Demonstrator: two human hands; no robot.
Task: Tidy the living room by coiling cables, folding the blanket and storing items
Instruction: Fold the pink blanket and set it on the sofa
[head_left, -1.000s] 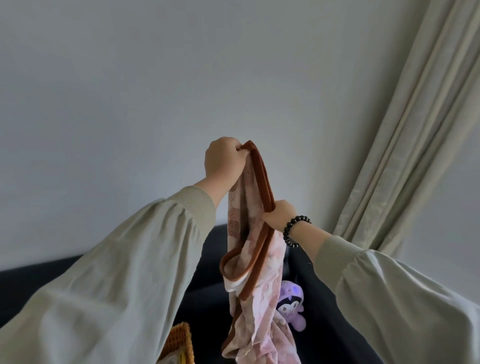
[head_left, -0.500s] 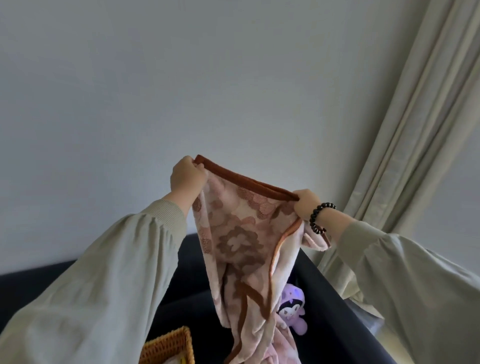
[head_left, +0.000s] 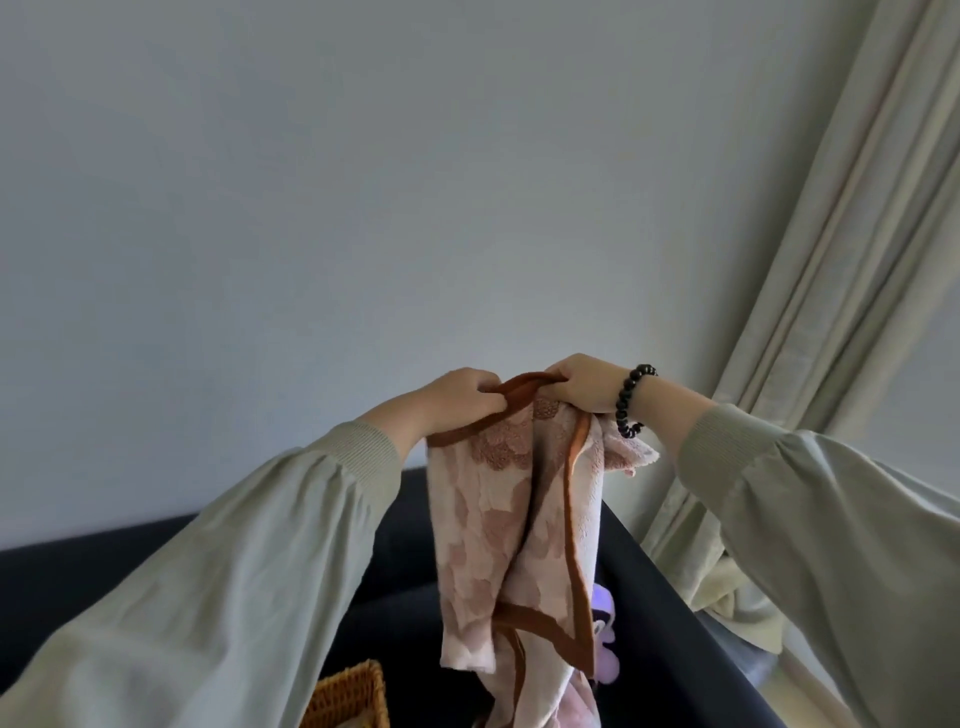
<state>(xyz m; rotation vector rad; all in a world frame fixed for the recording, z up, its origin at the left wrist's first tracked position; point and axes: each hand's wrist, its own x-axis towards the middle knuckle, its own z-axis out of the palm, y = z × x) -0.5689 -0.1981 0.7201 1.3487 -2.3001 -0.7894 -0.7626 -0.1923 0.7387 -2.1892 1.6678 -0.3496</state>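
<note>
Pink blanket (head_left: 488, 519), clamped by fingers of left hand (head_left: 462, 400) and right hand (head_left: 587, 387), half-hides plush (head_left: 608, 670).

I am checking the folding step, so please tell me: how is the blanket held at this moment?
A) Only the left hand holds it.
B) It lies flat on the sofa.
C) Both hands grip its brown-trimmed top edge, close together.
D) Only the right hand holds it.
C: the left hand and the right hand both grip the brown border of the blanket, which hangs down.
</note>
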